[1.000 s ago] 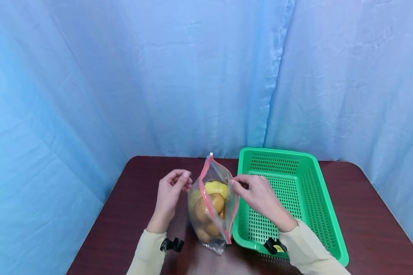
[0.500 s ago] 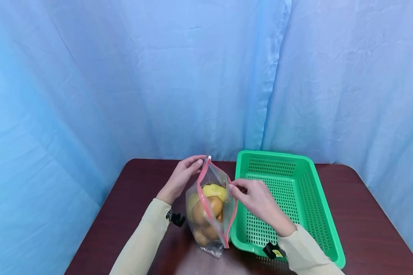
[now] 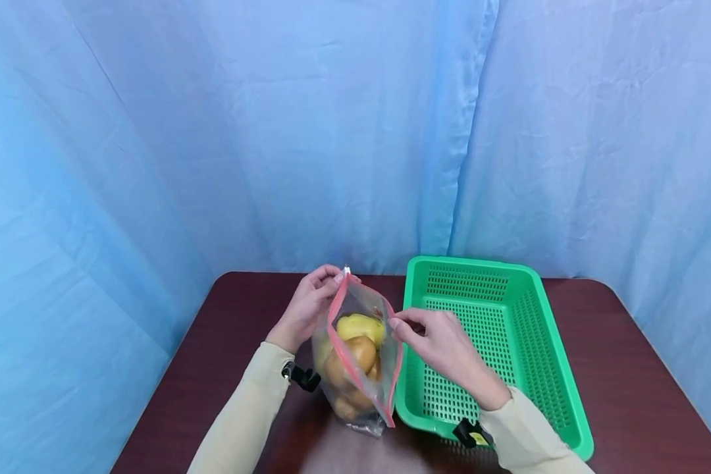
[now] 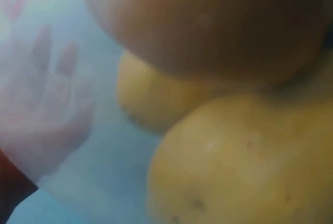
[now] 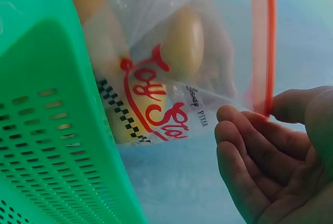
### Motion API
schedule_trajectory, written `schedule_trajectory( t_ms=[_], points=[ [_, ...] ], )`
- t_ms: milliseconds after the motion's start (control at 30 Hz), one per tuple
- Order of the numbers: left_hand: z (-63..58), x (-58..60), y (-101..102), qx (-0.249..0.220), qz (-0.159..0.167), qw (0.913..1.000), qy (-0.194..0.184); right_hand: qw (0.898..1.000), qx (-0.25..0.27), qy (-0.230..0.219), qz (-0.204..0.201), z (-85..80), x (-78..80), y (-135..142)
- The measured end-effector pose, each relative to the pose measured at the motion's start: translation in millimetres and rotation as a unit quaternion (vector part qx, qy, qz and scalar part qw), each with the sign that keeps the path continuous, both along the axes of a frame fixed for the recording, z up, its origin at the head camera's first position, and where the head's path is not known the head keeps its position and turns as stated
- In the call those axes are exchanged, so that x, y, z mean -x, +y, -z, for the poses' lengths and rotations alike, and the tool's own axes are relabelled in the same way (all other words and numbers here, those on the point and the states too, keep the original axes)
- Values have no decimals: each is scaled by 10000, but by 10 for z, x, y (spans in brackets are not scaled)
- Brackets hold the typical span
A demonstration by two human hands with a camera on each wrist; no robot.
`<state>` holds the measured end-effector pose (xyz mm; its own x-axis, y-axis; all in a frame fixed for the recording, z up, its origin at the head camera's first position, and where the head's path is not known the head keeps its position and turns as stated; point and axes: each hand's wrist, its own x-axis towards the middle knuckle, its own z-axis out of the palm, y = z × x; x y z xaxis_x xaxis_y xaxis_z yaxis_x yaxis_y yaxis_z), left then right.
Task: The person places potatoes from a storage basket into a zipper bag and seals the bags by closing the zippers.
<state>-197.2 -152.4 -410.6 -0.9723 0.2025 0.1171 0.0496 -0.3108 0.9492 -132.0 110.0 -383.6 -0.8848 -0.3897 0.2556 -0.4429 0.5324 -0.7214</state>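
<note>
A clear plastic zip bag with a pink-red zip strip stands on the table, its mouth gaping. Inside lie several brown potatoes and a yellow, lumpy item. My left hand pinches the bag's far corner, beside the white slider. My right hand pinches the zip strip midway along the right side. Up close in the right wrist view, thumb and index finger hold the red strip, the other fingers curled below. Potatoes fill the left wrist view, blurred, with a hazy hand behind plastic.
Directly right of the bag stands a green perforated basket, under my right forearm. The dark red-brown table has rounded far corners. Blue curtains hang behind it and along both sides.
My left hand has moved from beside the bag to its far corner and taken hold there. That corner has shifted left. The right hand keeps its pinch on the strip.
</note>
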Motion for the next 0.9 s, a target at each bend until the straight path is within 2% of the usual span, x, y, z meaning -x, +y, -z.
schedule_trajectory(
  t_ms=[167,333,467,633,800,900],
  points=[
    [-19,-54,-82,-651,-823,9945,-63,9999,-155,37,-22,12,-97,64],
    [-25,-116,-189,-915,-1435,9854,-81,9992,-292,64,-270,57,-215,183],
    [-27,-160,-241,-989,-1721,9801,-70,9972,-436,276,-550,97,-287,236],
    [-5,-198,-278,-1140,-1968,9738,42,9902,-550,1093,-677,130,-295,211],
    [19,-253,-326,-1347,-2199,9660,173,9832,-211,1766,-414,99,-212,205],
    [18,-305,-369,-1502,-2311,9609,255,9829,-71,1831,-168,40,-128,225]
  ],
)
